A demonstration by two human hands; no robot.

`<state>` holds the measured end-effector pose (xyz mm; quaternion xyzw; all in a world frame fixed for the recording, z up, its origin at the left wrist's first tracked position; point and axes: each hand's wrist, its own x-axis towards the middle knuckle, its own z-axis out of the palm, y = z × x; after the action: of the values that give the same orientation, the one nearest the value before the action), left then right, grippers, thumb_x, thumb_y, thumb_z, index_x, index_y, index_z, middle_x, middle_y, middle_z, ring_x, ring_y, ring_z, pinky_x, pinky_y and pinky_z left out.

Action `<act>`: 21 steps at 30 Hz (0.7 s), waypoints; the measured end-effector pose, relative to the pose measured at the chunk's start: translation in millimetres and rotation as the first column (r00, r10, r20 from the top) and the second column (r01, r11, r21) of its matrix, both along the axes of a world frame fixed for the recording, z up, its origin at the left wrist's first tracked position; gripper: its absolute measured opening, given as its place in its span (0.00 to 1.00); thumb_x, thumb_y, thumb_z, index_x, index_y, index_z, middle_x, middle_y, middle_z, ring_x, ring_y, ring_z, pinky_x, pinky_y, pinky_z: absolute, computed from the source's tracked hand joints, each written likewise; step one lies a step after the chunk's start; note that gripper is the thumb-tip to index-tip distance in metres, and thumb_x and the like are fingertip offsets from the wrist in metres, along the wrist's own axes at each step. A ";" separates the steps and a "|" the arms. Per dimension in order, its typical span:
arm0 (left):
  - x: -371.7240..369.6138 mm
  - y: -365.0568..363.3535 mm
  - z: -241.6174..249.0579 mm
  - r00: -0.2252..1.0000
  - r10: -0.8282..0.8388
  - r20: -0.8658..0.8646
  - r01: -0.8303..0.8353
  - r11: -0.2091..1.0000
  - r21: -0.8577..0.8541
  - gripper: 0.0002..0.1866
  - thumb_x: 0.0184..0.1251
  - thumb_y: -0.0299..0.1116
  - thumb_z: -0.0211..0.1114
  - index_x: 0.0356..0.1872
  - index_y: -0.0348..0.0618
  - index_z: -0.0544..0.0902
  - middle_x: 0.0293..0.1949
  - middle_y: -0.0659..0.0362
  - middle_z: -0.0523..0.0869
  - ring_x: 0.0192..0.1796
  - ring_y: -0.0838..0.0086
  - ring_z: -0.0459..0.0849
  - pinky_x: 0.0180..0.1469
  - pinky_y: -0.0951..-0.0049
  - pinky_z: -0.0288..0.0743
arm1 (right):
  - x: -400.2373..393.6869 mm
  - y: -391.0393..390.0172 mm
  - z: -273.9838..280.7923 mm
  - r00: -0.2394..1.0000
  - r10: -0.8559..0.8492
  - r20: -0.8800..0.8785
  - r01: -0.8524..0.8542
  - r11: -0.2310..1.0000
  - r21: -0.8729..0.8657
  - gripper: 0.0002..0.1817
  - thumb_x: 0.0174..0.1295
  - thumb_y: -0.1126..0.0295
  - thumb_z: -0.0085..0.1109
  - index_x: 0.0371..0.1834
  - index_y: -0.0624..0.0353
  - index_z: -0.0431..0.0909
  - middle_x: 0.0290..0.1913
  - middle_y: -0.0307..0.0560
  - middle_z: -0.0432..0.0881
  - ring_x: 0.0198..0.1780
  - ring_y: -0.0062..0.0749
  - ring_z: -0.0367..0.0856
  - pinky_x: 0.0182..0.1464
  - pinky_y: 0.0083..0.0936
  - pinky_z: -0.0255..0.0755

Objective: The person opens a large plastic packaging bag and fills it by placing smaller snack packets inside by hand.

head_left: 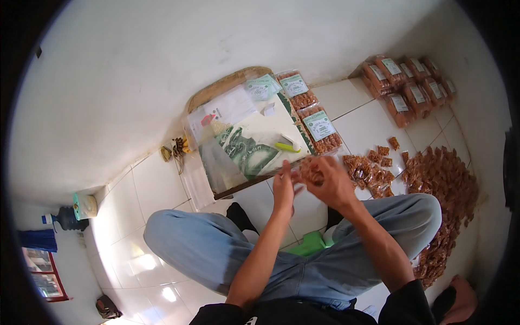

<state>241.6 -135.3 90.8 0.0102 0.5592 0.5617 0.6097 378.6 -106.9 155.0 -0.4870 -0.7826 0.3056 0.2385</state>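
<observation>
My right hand (pixel 330 181) is closed round a small clear packet of brown snack (pixel 312 172), just beyond the low table's near edge. Beside it on the left, my left hand (pixel 285 187) has its fingers partly raised near the packet; whether they touch it is unclear. In front of both hands stands the low table (pixel 281 122), bearing a green-handled cutter (pixel 287 147), plastic bags (pixel 219 162) and green-white labels (pixel 262 88). Small snack packets (pixel 368 170) lie on the floor to the right of my right hand.
A large heap of small packets (pixel 439 189) spreads at the right. Labelled packs (pixel 320 127) lie along the table's right side, and more packs (pixel 414 92) are stacked by the wall. A green cloth (pixel 311 244) lies between my legs. Part of another person (pixel 460 300) shows at lower right.
</observation>
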 end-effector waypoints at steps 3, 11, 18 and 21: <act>-6.3 17.0 -44.4 0.317 0.020 -0.948 0.260 0.960 0.107 0.31 0.55 0.50 0.72 0.51 0.36 0.75 0.48 0.50 0.79 0.51 0.59 0.78 0.53 0.63 0.72 | 14.0 13.4 23.5 0.984 -0.118 -0.131 0.137 0.980 0.141 0.20 0.48 0.70 0.69 0.44 0.57 0.74 0.45 0.56 0.77 0.45 0.53 0.79 0.46 0.41 0.76; -7.1 41.4 -67.6 -0.213 -0.124 -0.969 0.341 0.920 -0.192 0.25 0.46 0.41 0.76 0.43 0.40 0.76 0.44 0.50 0.74 0.50 0.53 0.74 0.53 0.57 0.69 | 41.9 20.4 70.5 0.923 -0.331 -0.194 0.356 0.927 0.114 0.21 0.50 0.71 0.67 0.47 0.60 0.72 0.47 0.55 0.77 0.48 0.50 0.80 0.49 0.37 0.75; -20.2 30.5 -76.8 -0.226 -0.114 -0.967 0.386 0.901 -0.196 0.06 0.61 0.31 0.63 0.36 0.41 0.79 0.37 0.54 0.81 0.43 0.56 0.79 0.45 0.59 0.75 | 46.3 15.8 83.6 0.934 -0.293 -0.206 0.307 0.951 0.037 0.22 0.51 0.71 0.67 0.48 0.62 0.71 0.48 0.55 0.77 0.49 0.49 0.81 0.52 0.36 0.74; -32.0 28.5 -72.3 -0.141 -0.113 -0.983 0.334 0.930 -0.155 0.05 0.62 0.30 0.62 0.34 0.40 0.80 0.30 0.54 0.84 0.34 0.57 0.82 0.39 0.60 0.76 | 46.9 17.1 78.4 0.920 -0.279 -0.276 0.301 0.953 0.041 0.22 0.49 0.71 0.67 0.48 0.59 0.72 0.47 0.56 0.76 0.48 0.53 0.79 0.47 0.39 0.75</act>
<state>209.6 -106.8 18.5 0.5618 0.7685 0.2953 0.0813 425.5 -89.8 233.4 -0.5415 -0.6745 0.2971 0.4043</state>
